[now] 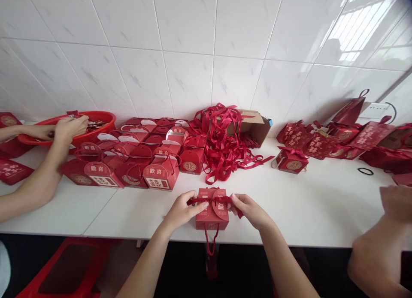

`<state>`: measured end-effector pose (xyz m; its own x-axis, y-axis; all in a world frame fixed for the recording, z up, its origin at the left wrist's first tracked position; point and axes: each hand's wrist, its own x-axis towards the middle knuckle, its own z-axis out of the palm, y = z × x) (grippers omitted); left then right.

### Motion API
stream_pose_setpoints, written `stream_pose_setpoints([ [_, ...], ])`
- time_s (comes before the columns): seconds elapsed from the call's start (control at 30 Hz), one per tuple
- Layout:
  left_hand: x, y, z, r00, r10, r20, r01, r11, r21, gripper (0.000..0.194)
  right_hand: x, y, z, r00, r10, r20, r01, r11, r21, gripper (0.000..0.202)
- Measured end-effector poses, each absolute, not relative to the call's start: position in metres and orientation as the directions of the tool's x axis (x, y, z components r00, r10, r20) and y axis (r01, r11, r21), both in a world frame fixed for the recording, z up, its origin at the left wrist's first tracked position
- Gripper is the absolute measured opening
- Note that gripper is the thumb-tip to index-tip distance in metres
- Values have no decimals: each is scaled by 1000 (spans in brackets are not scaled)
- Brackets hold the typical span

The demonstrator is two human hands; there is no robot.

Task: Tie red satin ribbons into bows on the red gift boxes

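Note:
A small red gift box (211,218) with gold print stands at the table's front edge, its red cord handle (210,248) hanging over the side. Across its top runs a dark red ribbon (214,199), crossed or knotted near the middle. My left hand (185,210) pinches the ribbon at the box's left side, thumb resting against the box. On the right, my right hand (249,208) grips the other part between thumb and fingers, a loose end dangling below. Behind the box lies a tangled heap of red ribbons (222,148), spilling from a cardboard box (262,128).
Rows of red gift boxes (135,154) stand at back left. A ribboned box (292,161) and more red boxes (325,139) sit at right, near a black ring (365,171). One person's hands work over a red basin (104,124); another person's arm (380,246) is at right.

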<state>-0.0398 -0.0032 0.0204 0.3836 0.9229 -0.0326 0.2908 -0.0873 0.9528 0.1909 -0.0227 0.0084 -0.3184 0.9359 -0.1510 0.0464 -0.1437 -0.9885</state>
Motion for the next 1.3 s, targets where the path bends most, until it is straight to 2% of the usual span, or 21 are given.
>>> stream_pose_setpoints([
  [0.1, -38, -3, 23, 388, 921, -40, 285, -79, 955, 27, 191, -21, 9, -263, 951, -160, -4, -167, -986, 50],
  [0.2, -38, -3, 23, 322, 947, -10, 367, -115, 923, 26, 193, -22, 9, -279, 950, -137, -58, -159, -985, 43],
  [0.33, -41, -7, 16, 126, 980, 155, 596, -200, 777, 37, 199, -25, 3, -246, 964, -103, -53, -119, -991, 41],
  [0.43, -44, -11, 10, 93, 972, 217, 675, -221, 703, 39, 201, -28, -2, -227, 967, -118, -34, -129, -991, 41],
  [0.53, -45, -12, 9, 115, 963, 246, 682, -256, 686, 36, 201, -32, 2, -246, 962, -122, -51, -139, -989, 39],
  [0.6, -44, -14, 15, 107, 935, 337, 664, -319, 676, 32, 201, -34, 12, -281, 955, -96, -101, -128, -987, 36],
  [0.7, -33, -19, 27, 134, 862, 490, 609, -461, 645, 39, 198, -39, 31, -305, 952, -19, -172, -74, -982, 30],
  [0.8, -13, -24, 37, 237, 805, 545, 560, -571, 600, 43, 192, -42, 45, -294, 955, 25, -207, -38, -978, 25],
  [0.87, -1, -24, 39, 243, 774, 584, 571, -601, 559, 40, 189, -44, 50, -280, 959, 35, -214, -27, -976, 25],
  [0.97, 7, -18, 39, 136, 744, 654, 607, -584, 539, 32, 188, -45, 50, -236, 972, 14, -136, -19, -991, 29],
  [1.13, 2, -10, 37, 28, 737, 675, 632, -536, 560, 32, 184, -40, 38, -124, 992, -20, 181, 3, -983, 34],
  [1.2, 1, -11, 37, 38, 752, 658, 631, -528, 568, 30, 175, -35, 33, -124, 992, 30, 273, 63, -960, 40],
  [1.3, -2, -15, 38, 56, 776, 628, 605, -526, 597, 27, 157, -29, 27, -133, 978, 158, 349, 195, -917, 28],
])
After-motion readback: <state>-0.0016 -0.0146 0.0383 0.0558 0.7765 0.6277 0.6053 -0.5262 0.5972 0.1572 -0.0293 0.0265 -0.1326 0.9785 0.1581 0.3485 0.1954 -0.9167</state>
